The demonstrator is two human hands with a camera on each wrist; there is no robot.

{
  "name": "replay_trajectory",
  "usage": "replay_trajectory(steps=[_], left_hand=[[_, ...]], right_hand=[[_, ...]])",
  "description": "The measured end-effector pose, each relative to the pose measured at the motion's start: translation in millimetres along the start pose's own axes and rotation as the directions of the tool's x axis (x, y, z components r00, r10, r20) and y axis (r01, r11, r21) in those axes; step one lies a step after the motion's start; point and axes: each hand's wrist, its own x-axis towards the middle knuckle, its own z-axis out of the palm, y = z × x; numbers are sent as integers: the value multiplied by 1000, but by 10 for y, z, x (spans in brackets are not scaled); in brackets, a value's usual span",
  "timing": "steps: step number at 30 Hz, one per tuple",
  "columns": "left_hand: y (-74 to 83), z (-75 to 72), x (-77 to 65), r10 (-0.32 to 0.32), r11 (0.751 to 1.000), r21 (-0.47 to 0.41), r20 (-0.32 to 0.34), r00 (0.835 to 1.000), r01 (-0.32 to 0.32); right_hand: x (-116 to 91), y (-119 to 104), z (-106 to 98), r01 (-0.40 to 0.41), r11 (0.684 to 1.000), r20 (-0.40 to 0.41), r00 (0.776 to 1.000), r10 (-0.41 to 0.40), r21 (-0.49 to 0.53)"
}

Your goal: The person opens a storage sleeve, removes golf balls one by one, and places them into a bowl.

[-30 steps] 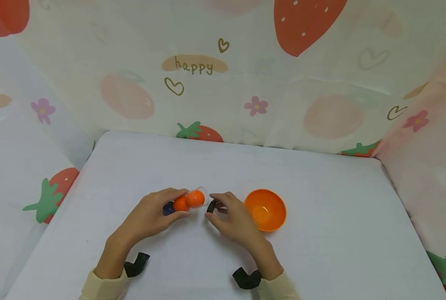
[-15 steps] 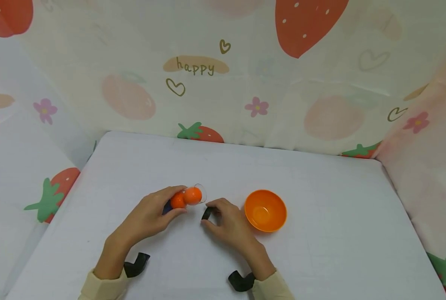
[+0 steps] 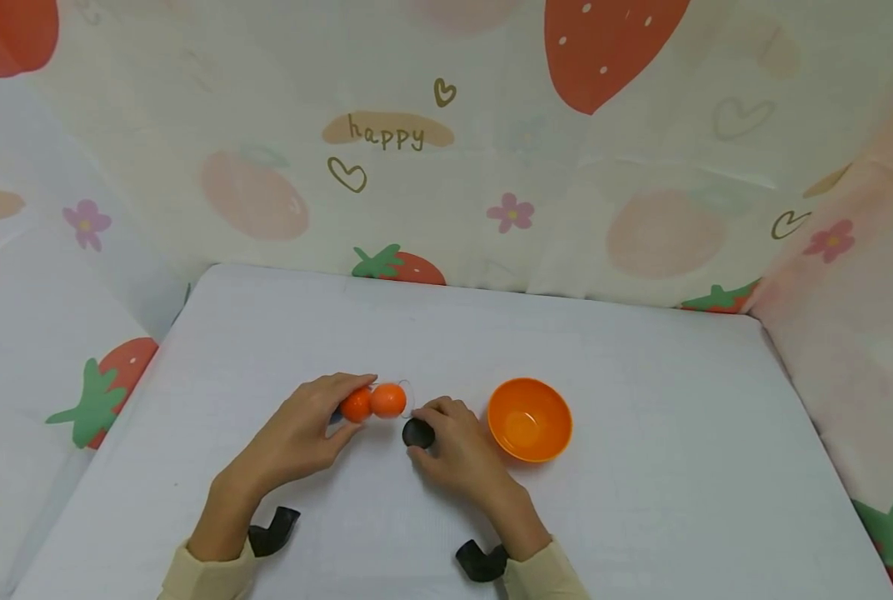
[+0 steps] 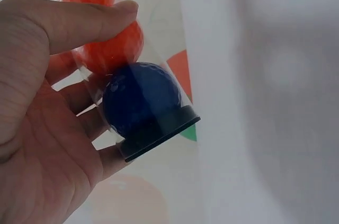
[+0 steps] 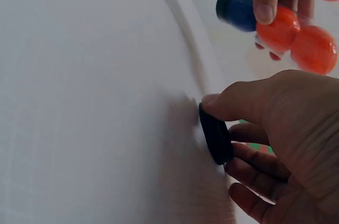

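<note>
Left hand (image 3: 307,425) is gripping the tube (image 4: 149,54), long axis running sideways, clear end pointing toward right hand (image 3: 457,446), which is pinching the cap (image 3: 418,433) nearby.

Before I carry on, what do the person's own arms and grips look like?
The left grip and right grip are bare hands. The left sleeve and right sleeve are plain cream. A bent black piece juts out beside the left one, a matching black piece beside the right; no cables show.

The word "happy" on the strawberry-print backdrop (image 3: 559,192).
</note>
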Motion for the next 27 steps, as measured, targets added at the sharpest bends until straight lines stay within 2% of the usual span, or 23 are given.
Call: replay_trajectory(steps=[6,12,14,20,24,27], left_hand=[[-12,-1,-14,-22,1000,20,-43,999,22],[-14,-17,-20,-21,1000,-7,-79,997,21],[-16,-26,-15,-20,1000,-9,-85,996,19],[-15,-45,3,-16,1000,0,-103,995,16],[-13,-41,14,11,999,43,-125,992,-6],[-8,-34,11,31,996,88,-139,990,-19]], right_hand=[[-8,-50,-47,4,999,7,1000,-4,54],[-14,-84,-123,-29,977,-15,999,33,212],[-10,-85,-160,-22,965,-43,998,34,263],[10,-66,-244,100,928,-196,980,-30,359],[8,-54,-274,155,883,-274,961,-30,444],[-2,-58,-289,159,842,-286,958,-6,515]])
